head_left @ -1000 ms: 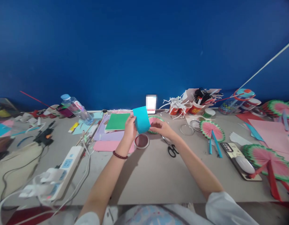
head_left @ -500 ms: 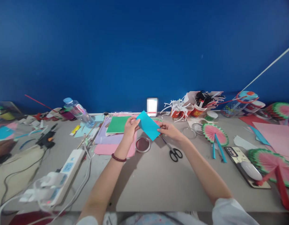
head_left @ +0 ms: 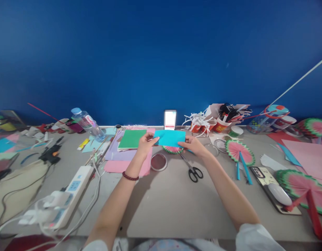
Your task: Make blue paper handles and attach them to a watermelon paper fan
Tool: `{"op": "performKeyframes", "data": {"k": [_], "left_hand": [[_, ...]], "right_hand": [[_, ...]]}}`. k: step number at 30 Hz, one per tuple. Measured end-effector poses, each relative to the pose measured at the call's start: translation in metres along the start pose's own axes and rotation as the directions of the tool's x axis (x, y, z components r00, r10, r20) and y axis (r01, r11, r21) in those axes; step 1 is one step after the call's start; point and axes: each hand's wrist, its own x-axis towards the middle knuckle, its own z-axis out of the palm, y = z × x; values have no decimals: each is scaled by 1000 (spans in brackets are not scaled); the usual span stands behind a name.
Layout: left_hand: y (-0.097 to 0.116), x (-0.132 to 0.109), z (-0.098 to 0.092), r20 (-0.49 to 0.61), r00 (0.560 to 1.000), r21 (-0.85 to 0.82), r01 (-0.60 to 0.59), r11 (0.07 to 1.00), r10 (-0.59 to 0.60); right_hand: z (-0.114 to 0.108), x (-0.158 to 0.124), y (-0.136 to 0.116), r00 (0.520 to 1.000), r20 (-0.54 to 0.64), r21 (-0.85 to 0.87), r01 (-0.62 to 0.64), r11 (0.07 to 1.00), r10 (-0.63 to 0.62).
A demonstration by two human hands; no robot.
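Blue paper rectangle (head_left: 171,137), smooth and thin, is held up between our hands over the matte grey table (head_left: 176,207) in the head view. We pinch one end between the thumb and curled fingers of our left hand (head_left: 147,144), the other likewise in our right hand (head_left: 195,145). Beyond its lower edge shows a pleated pink-and-green fan (head_left: 173,150); nearer us lie a round, dark-red, pale-rimmed disc (head_left: 159,162) and black-handled metal scissors (head_left: 192,169).

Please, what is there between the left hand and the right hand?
In the head view, a blue sheet spans the gap, gripped by the left hand and the right hand; a pink pleated fan shows partly below its near edge.
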Motion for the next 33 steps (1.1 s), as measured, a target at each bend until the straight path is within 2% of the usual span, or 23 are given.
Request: {"op": "performKeyframes", "data": {"k": [4,7,10,13,16,19,21,22,25,27,28,30,31,33], "left_hand": [[2,0,-1,5,1000,27,10,1000,-10],[2,-1,-3,67,998,84,-24,996,18],[2,-2,-5,144,987,149,-95,984,74],[5,-3,-6,182,980,174,-113,978,81],[10,-4,-10,202,977,163,-95,982,61],[15,-3,-20,271,961,179,-101,979,50],[18,-1,-29,365,931,176,-76,981,7],[20,0,-33,432,901,157,-44,987,-28],[23,-1,-36,644,760,80,45,996,-86],[25,-7,-28,728,668,106,114,988,-155],[25,-11,-21,733,646,163,137,977,-213],[25,-22,-7,684,686,260,90,962,-249],[24,-28,0,684,690,294,36,955,-236],[22,-35,10,720,656,333,-42,942,-225]], "right_hand": [[-3,-1,-3,1000,-16,-14,-7,1000,6],[-3,-2,-6,997,-67,-31,29,999,-31],[-3,-4,-10,992,-109,-117,55,992,-68],[-6,-6,-14,993,-87,-164,66,984,-81],[-10,-7,-15,996,-47,-97,76,992,-81],[-17,-8,-14,997,-4,-68,79,995,-80],[-21,-9,-14,996,44,-110,78,991,-73],[-23,-11,-15,995,77,-142,80,987,-69],[-22,-16,-20,973,228,-245,104,964,-48],[-16,-20,-25,935,355,-288,129,949,-19],[-12,-22,-27,912,409,-303,142,942,-6],[-3,-26,-32,881,473,-337,174,925,7],[1,-28,-33,875,484,-360,188,914,11],[7,-31,-36,877,480,-404,213,889,9]]}}
